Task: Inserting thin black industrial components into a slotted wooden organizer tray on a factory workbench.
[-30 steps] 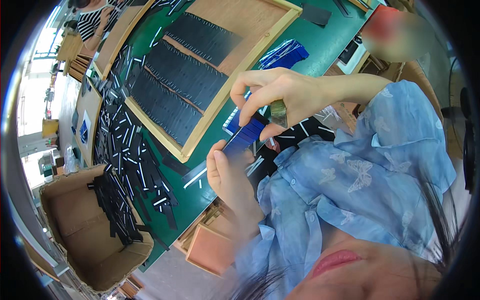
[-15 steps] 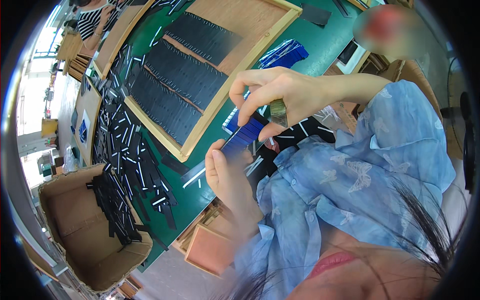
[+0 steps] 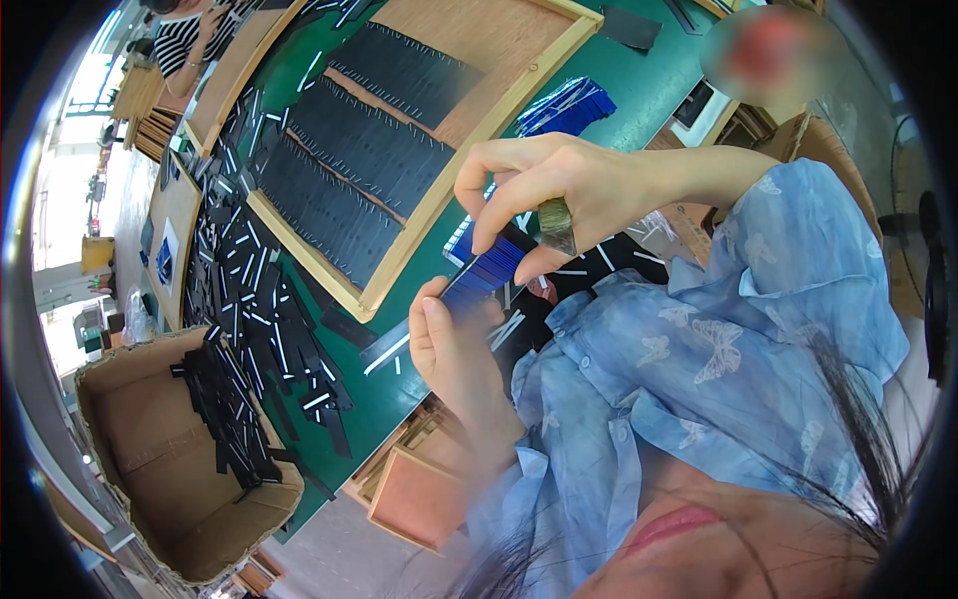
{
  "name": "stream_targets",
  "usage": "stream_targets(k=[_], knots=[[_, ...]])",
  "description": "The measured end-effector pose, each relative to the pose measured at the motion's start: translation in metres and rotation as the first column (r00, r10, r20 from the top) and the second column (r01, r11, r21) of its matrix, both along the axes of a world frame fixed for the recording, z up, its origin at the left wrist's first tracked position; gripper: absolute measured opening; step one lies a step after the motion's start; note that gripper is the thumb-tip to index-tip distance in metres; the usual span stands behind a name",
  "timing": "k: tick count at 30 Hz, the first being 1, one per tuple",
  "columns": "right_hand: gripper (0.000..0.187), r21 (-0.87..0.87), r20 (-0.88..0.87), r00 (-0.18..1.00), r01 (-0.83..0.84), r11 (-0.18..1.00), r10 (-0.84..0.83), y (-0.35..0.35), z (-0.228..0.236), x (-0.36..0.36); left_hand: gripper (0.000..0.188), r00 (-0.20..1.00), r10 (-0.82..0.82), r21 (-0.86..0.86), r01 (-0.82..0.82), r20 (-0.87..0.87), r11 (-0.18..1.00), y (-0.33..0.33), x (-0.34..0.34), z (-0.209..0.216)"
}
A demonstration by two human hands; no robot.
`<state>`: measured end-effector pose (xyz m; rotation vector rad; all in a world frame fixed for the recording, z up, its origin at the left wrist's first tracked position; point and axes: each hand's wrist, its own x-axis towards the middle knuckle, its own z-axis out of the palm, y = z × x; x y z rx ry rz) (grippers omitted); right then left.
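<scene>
My right hand [image 3: 589, 190] is closed round a stack of thin blue strips [image 3: 487, 272], its fingertips on top and thumb below. A small olive-gold block or blade-like piece [image 3: 557, 225] also sits under its curled fingers; its kind is unclear. My left hand [image 3: 444, 339] pinches the lower left end of the same stack between thumb and fingers. Just left of that hand, a flat dark strip with a white edge [image 3: 387, 349] reaches out over the table; whether the hand touches it is unclear. Another bundle of blue strips [image 3: 569, 108] lies beyond my right hand.
Rows of black strips lie in a wooden-framed tray [image 3: 479, 150] on the green table [image 3: 404, 374]. Loose black and white strips [image 3: 249, 270] are heaped to its left. A cardboard box [image 3: 150, 429] stands at lower left. Another person [image 3: 190, 45] sits at far left.
Almost nothing differs. Both hands keep their hold on the blue strips, with only a very slight shift of the right fingers leftward.
</scene>
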<state>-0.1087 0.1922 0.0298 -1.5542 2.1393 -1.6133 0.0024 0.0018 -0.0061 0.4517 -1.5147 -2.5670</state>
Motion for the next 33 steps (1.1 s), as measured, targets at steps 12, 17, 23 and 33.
stream_targets(k=[12,17,23,33], knots=[[0.044,0.146,0.121,0.986,0.093,0.985,-0.111,0.001,0.007,-0.001,0.029,0.997,0.042,-0.176,-0.052,-0.062,0.983,0.005,0.006,0.015],[0.040,0.120,0.288,0.943,0.140,0.983,-0.169,-0.010,-0.005,-0.003,0.025,0.999,0.020,-0.337,-0.030,-0.033,0.941,0.018,0.005,0.019],[0.027,0.212,0.096,0.948,0.279,0.937,-0.304,0.000,-0.008,-0.010,0.025,1.000,0.021,-0.300,-0.023,-0.012,0.954,0.014,0.003,0.028],[0.014,-0.037,0.693,0.717,0.142,0.989,-0.077,0.021,-0.007,-0.010,0.012,0.999,-0.019,-0.286,0.007,-0.041,0.958,-0.001,-0.016,0.004]])
